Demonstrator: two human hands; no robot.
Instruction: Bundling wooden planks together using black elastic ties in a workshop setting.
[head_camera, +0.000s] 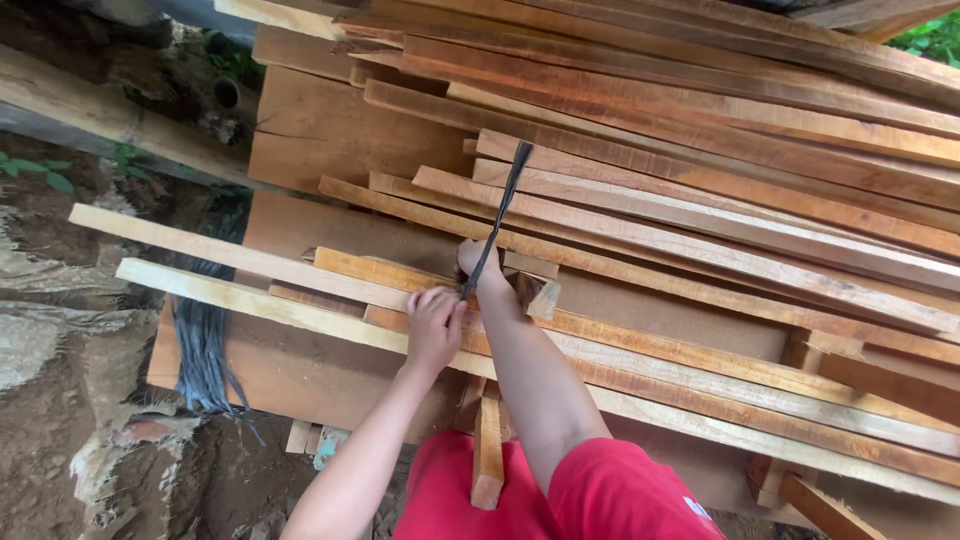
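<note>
- Red shorts (560, 500) sit closest to you at 6 o'clock, with a short wood offcut (487, 455) standing between your knees.
- Your left hand (433, 325) rests just past that, near the centre, fingers curled down onto the pale long board (250, 300) beside the strap's lower end; whether it pinches the strap itself, you cannot tell from here.
- Your right hand (478, 265) lies just beyond, toward 1 o'clock of the left, pressed together around the dark strap (500, 215), which runs taut from your fist up toward 12 o'clock across the stacked planks (700, 180).
- To do this well, keep the strap flat rather than twisted, pull along its length, and brace the left hand firmly on the board so the stack does not shift.
- At 9 o'clock a bundle of dark straps (205, 350) hangs over the edge of the wide board (300, 380) toward the bare soil (60, 440).
- Farthest off, at 10 o'clock, a bamboo pole (100, 110) lies across the ground.
</note>
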